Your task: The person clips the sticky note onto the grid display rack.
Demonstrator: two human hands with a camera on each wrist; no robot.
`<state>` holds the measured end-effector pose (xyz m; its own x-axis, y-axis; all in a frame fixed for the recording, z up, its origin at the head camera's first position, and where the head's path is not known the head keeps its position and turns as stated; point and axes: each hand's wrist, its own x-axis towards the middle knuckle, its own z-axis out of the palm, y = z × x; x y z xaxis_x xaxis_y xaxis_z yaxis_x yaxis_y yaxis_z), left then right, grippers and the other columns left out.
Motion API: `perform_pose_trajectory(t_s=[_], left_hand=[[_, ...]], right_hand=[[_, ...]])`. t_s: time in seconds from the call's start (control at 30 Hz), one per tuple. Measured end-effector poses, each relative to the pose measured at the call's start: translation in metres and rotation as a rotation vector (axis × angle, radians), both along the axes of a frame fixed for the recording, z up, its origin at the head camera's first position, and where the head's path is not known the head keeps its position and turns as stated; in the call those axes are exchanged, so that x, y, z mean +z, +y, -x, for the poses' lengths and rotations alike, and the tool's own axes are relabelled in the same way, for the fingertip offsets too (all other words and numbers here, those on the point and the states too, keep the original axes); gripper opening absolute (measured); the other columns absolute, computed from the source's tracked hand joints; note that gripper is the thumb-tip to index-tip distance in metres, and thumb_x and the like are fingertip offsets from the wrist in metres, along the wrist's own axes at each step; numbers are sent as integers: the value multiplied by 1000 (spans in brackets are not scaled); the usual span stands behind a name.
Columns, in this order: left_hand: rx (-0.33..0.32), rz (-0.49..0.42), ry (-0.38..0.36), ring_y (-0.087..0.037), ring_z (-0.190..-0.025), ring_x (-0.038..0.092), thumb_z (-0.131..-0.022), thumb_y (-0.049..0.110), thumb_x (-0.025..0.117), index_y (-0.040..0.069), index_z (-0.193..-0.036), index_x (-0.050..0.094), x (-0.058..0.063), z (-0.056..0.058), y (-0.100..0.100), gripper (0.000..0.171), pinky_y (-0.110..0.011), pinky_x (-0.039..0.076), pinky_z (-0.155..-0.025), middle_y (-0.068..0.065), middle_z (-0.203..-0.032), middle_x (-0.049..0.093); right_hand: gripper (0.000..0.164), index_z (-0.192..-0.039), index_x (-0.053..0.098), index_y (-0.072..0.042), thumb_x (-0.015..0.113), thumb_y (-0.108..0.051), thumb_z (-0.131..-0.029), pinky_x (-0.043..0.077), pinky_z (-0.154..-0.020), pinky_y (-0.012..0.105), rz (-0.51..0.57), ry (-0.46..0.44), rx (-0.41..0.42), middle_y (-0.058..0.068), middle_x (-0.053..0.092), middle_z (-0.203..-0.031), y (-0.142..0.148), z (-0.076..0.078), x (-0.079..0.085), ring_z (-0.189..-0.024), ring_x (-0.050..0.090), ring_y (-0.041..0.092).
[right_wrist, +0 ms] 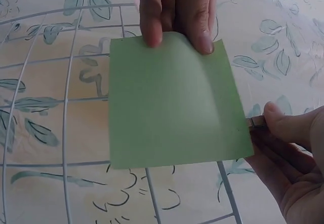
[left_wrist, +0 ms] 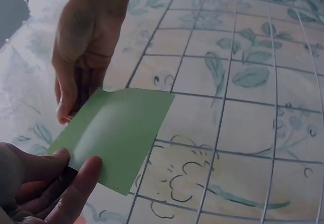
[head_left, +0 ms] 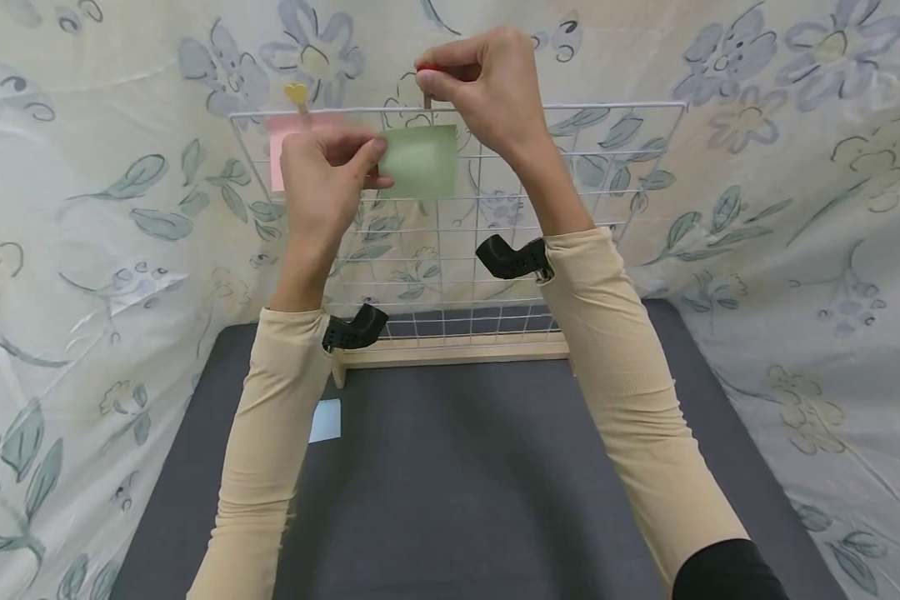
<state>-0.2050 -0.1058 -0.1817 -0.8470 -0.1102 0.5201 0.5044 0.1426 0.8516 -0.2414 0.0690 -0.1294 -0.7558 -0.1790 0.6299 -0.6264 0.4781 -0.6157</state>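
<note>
My left hand (head_left: 318,175) pinches the left edge of a green paper square (head_left: 420,162) and holds it against the top of a white wire grid (head_left: 607,106). Above the paper, my right hand (head_left: 501,92) pinches a small wooden clothespin (head_left: 427,101) with a red top between thumb and fingers. In the right wrist view, the clothespin (right_wrist: 257,122) meets the paper's edge; whether it grips paper and wire is unclear. A pink paper (head_left: 281,127) hangs at the grid's left under a clothespin with a yellow heart (head_left: 296,92), partly behind my left hand.
The grid stands upright in a wooden base (head_left: 450,355) on a dark grey table (head_left: 450,475). A light blue paper (head_left: 326,421) lies on the table beside my left forearm. Floral cloth (head_left: 817,275) hangs behind and at both sides.
</note>
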Motion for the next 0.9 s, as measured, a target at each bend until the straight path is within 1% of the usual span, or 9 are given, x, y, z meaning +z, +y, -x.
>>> perform_pose_trajectory(t_s=[0.13,0.37,0.53,0.63,0.73,0.9], left_hand=[[0,-12,-21,-17,-68,67,-89,-5,67,-11,-97,72,3,1,1,12,-24,61,-61,-19,-94,68],[50,9,-78,-16,-67,68,-90,0,68,-9,-99,73,6,12,-2,14,-23,61,-59,-17,-99,68],[42,9,-118,-18,-67,68,-90,3,69,-7,-101,74,5,20,0,16,-24,60,-58,-18,-99,70],[40,21,-115,-17,-66,68,-90,5,69,-7,-104,73,4,24,2,18,-23,60,-56,-19,-99,71],[37,9,-109,-16,-64,68,-90,6,70,-7,-104,73,2,26,3,19,-23,60,-55,-19,-96,72],[18,-60,-102,-18,-63,67,-90,4,70,-8,-102,73,-1,26,2,17,-25,60,-55,-19,-93,72]], right_hand=[[19,-104,76,-1,70,-14,-92,56,-86,17,4,-7,4,11,74,-102,0,1,-1,-88,71,10],[19,-105,76,-2,68,-14,-93,55,-87,16,-28,4,-5,10,74,-103,0,2,-2,-90,71,11],[18,-105,76,-2,69,-14,-93,55,-85,16,-34,-18,-12,10,74,-101,-2,4,-2,-87,69,12],[17,-103,77,-2,70,-14,-92,56,-82,17,-28,-38,-2,11,74,-96,-4,7,-3,-82,68,12],[17,-101,77,-3,70,-15,-92,56,-80,18,-31,-48,4,11,73,-94,-6,8,-4,-79,67,12],[17,-103,77,-3,70,-15,-92,57,-81,18,-38,-58,1,10,74,-98,-6,8,-5,-82,68,12]])
